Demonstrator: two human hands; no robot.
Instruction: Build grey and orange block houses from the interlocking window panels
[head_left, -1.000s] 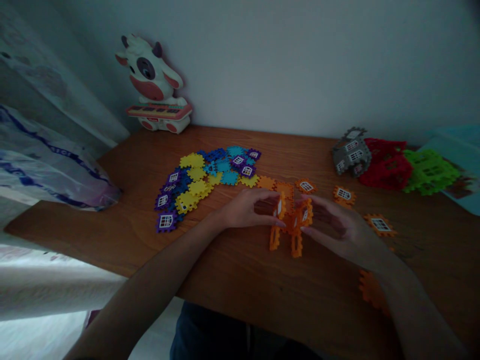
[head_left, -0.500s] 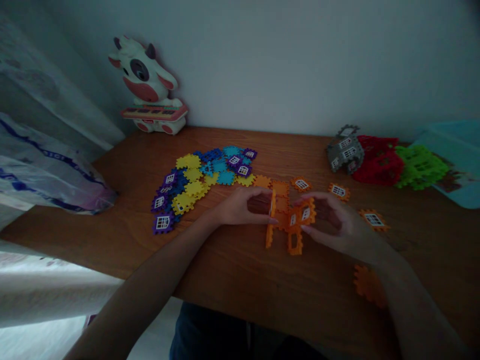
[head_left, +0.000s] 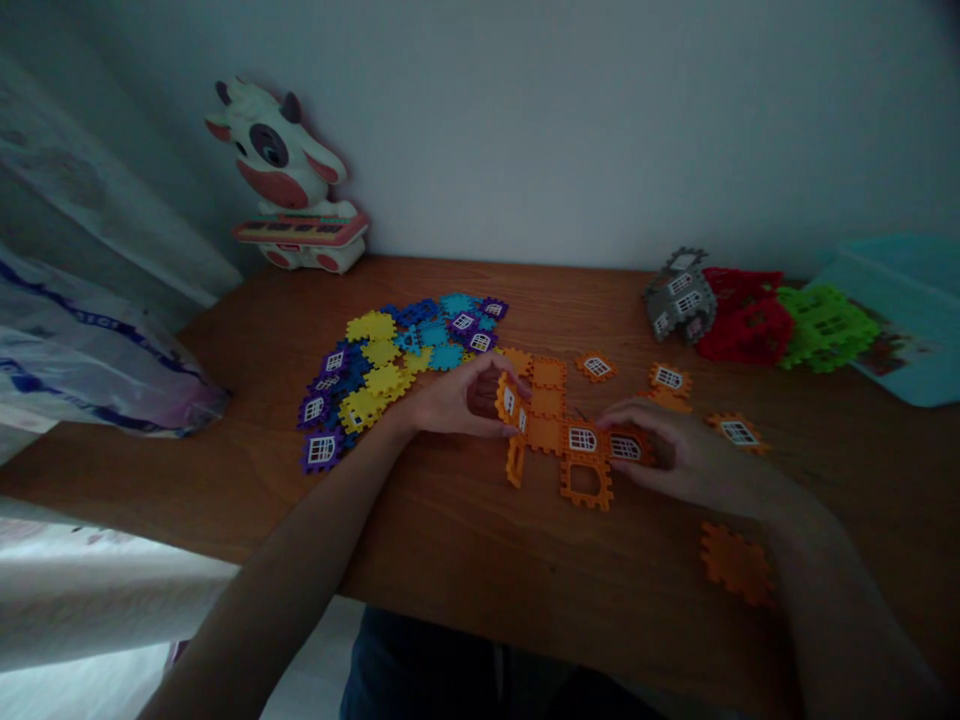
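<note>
Orange window-tile assembly [head_left: 559,435] stretches sideways between the hands, the left hand [head_left: 457,400] pinching its raised end [head_left: 508,402], the right hand [head_left: 675,455] clamped on its opposite window tile [head_left: 625,448].

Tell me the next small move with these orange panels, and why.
Probably raise the orange window panel under the right hand: it seems to lie low, while the left hand holds the raised orange panel up on the opposite side.

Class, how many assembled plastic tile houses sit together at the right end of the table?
3: the grey house on the left, the red house in the middle, and the green house on the right.
</note>
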